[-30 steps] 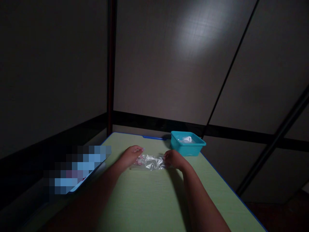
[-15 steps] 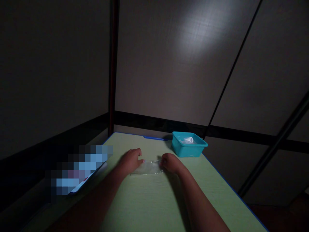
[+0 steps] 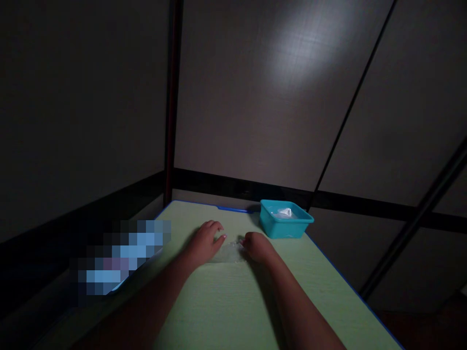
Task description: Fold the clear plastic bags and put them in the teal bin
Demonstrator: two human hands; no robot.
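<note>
A clear plastic bag [image 3: 226,253] lies flat on the light green table [image 3: 219,306], between my two hands. My left hand [image 3: 208,241] is at the bag's left part, thumb and fingers apart, with nothing visible between them. At the bag's right end my right hand [image 3: 256,246] is closed, its fingers pinching the crumpled plastic. Part of the bag's left end is hidden behind my left hand.
A turquoise basket [image 3: 286,228] with clear plastic inside stands at the table's back right corner. On the left edge is a bright, pixelated object [image 3: 136,248] that cannot be made out. Dark panelled walls [image 3: 241,97] rise behind the table.
My left hand has shifted a little to the right, nearer my right hand. The plastic by my right fingers looks more bunched. My right hand has hardly moved.
</note>
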